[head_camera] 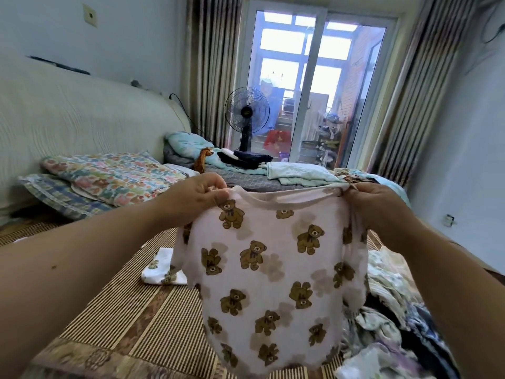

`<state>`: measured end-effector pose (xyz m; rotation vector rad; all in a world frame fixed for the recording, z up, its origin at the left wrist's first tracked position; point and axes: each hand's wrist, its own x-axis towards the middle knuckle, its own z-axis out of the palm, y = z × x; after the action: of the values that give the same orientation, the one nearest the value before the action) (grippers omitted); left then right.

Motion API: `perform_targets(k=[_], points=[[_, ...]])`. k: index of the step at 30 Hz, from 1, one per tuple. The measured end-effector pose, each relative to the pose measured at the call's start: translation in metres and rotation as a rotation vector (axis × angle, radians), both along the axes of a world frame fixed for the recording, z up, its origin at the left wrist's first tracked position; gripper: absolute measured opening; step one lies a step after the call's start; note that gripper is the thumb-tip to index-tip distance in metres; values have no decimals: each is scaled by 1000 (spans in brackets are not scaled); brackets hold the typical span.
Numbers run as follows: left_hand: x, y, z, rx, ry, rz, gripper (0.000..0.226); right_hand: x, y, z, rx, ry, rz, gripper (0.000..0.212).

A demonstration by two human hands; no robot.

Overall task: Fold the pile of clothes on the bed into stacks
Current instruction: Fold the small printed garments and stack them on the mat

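Note:
A small white shirt printed with brown teddy bears (270,266) hangs in the air in front of me, above the bed. My left hand (194,196) pinches its left shoulder by the neckline. My right hand (379,203) pinches the right shoulder. The shirt hangs straight down with its sleeves drooping at both sides. A folded white piece with the same bear print (161,266) lies flat on the striped bamboo mat (131,310) behind the shirt. A jumbled pile of clothes (396,310) lies on the mat at the right.
Two patterned pillows (109,179) lie at the left by the padded headboard (68,113). Folded teal and dark items (295,170) sit at the bed's far end. A standing fan (247,116) is before the glass balcony door (314,86).

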<state>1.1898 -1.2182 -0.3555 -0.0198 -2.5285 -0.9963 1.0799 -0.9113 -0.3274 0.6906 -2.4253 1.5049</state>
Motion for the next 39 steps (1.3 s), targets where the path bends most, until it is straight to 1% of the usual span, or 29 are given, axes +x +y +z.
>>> perform_targets(k=[1,3,4,6,8,11,12,13,14,15,16,17,18,19,20,22,24,25,26,27,29,30,33,34,35,37,39], points=[[1,0,0,-50,-45,7,8,0,0,0,-17,-17,7,34],[1,-1,0,-134,-95,15,27,2,-2,2,-42,-37,16,34],[1,-3,1,-149,-106,0,30,3,-2,2,-53,-45,24,32],[5,-4,2,-143,-146,-75,19,5,0,4,-52,-63,50,27],[9,-10,2,-118,-207,-128,10,6,5,5,-10,-55,46,27],[15,-21,5,-177,-226,-78,14,11,13,8,22,-61,59,32],[19,-23,7,-157,-228,-82,18,14,16,9,31,-82,83,35],[24,-26,9,-79,-235,-113,25,18,18,11,23,-124,123,37],[29,-29,13,50,-265,-165,30,21,21,13,0,-180,173,39],[36,-33,17,211,-304,-230,29,25,23,15,-25,-232,218,39],[41,-38,21,369,-351,-297,21,28,25,18,-43,-267,259,37],[45,-42,25,486,-386,-348,11,28,28,20,-61,-283,288,37],[47,-48,28,571,-407,-380,21,27,29,21,-83,-291,307,38],[49,-53,30,619,-441,-385,36,26,30,23,-100,-304,317,38],[48,-58,30,683,-462,-369,46,23,28,21,-109,-319,309,39],[44,-64,25,776,-502,-333,61,11,20,13,-81,-362,266,38],[35,-68,10,736,-564,-278,68,-3,6,-6,17,-452,260,34],[27,-71,-1,697,-598,-208,64,-12,-3,-20,79,-506,255,33],[19,-75,-15,648,-645,-142,55,-22,-13,-36,157,-540,238,31],[11,-75,-26,596,-687,-95,41,-30,-21,-51,259,-530,214,32],[-13,-82,-61,495,-769,34,14,-59,-46,-94,488,-443,154,40],[-21,-83,-76,411,-764,100,11,-67,-51,-111,559,-392,134,41],[-64,-92,-143,128,-686,257,13,-106,-87,-175,706,-385,109,35],[-76,-92,-164,50,-658,286,13,-118,-97,-194,733,-382,91,33],[-87,-93,-186,12,-636,321,15,-129,-108,-213,746,-368,71,29],[-103,-96,-221,54,-610,395,19,-147,-125,-244,743,-333,3,18],[-114,-99,-245,95,-609,433,25,-156,-135,-267,696,-325,-83,21]])
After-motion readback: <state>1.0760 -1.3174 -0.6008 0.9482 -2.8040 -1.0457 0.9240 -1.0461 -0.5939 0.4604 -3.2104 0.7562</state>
